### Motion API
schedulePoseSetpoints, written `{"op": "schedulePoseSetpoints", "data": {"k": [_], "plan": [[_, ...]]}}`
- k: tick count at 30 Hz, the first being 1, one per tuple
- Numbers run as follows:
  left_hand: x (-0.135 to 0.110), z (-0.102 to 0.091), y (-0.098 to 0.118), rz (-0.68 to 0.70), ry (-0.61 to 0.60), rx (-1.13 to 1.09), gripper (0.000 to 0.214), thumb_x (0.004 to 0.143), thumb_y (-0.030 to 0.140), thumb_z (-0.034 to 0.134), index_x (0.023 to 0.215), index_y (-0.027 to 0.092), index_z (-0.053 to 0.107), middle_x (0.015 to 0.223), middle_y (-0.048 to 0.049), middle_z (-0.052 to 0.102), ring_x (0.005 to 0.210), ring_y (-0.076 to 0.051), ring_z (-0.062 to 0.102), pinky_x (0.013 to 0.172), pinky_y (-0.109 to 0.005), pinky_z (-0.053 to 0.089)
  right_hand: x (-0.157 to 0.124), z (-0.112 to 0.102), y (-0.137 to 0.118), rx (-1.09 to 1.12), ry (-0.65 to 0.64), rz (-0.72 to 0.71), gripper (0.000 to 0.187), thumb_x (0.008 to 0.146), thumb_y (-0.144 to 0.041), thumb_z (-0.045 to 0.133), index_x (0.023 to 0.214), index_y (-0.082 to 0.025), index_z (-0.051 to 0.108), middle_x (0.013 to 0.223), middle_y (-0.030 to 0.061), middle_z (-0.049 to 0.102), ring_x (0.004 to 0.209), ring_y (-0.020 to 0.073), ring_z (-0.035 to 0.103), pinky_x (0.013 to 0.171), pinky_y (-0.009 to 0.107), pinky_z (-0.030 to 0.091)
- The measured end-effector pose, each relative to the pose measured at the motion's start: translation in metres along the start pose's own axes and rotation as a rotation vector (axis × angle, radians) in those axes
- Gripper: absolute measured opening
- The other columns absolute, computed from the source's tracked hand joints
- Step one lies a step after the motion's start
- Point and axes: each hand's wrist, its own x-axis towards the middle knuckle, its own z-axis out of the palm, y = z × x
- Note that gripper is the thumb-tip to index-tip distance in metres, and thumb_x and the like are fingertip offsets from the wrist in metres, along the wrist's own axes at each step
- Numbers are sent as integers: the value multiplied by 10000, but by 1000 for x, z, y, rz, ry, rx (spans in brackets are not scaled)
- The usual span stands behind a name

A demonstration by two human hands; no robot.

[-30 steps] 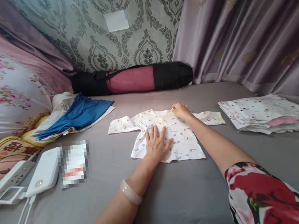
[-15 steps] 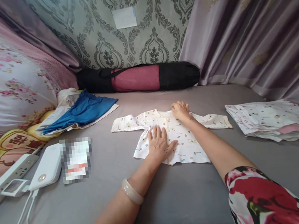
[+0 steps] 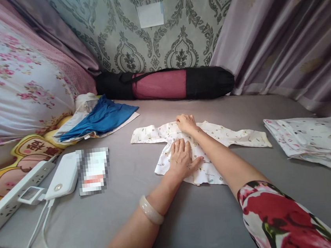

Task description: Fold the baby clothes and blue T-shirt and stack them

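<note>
A small white printed baby shirt (image 3: 237,135) lies spread on the grey bed sheet (image 3: 193,223), sleeves out to both sides. My left hand (image 3: 183,158) rests flat on the shirt's lower left part, fingers stretched out and together, a pale bangle on that wrist. My right hand (image 3: 185,122) lies on the shirt's collar area at the top, fingers bent down onto the cloth; I cannot tell whether it pinches the fabric.
A stack of folded printed baby clothes (image 3: 315,138) sits at the right. Blue cloth (image 3: 100,119) on papers lies at the left, near a white power bank (image 3: 64,178) with cable and a power strip (image 3: 15,191). A black-and-pink rolled mat bag (image 3: 164,85) lies along the wall.
My right hand has slid left along the shirt's top edge towards the collar. My left hand stays pressed on the shirt. The view has shifted, so everything sits further right in the picture.
</note>
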Motion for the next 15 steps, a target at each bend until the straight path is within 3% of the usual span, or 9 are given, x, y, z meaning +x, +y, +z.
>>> {"op": "schedulePoseSetpoints", "data": {"k": [6, 11, 15], "plan": [[2, 1, 3, -101, -41, 3, 910, 849, 735, 394, 1472, 72, 353, 1562, -260, 267, 1462, -441, 163, 1168, -610, 168, -7, 17, 0, 60, 172, 55, 285, 987, -229, 381, 1110, -196, 636, 1161, 116, 619, 1081, 239, 553, 909, 338, 363], [3, -3, 3, -106, -56, 30, 896, 863, 735, 363, 1481, 86, 351, 1570, -237, 268, 1472, -407, 169, 1181, -579, 157, -11, 21, 1, 85, 155, 60, 334, 978, -189, 368, 1155, -195, 652, 1178, 127, 613, 1116, 257, 543, 962, 367, 383], [3, -3, 1, -116, -61, 24, 875, 848, 735, 412, 1457, 106, 387, 1568, -223, 284, 1473, -396, 176, 1183, -566, 163, -21, 17, 10, 187, 148, -16, 399, 961, -134, 364, 1290, -166, 588, 1258, 117, 621, 1190, 228, 536, 1034, 335, 378]]}}
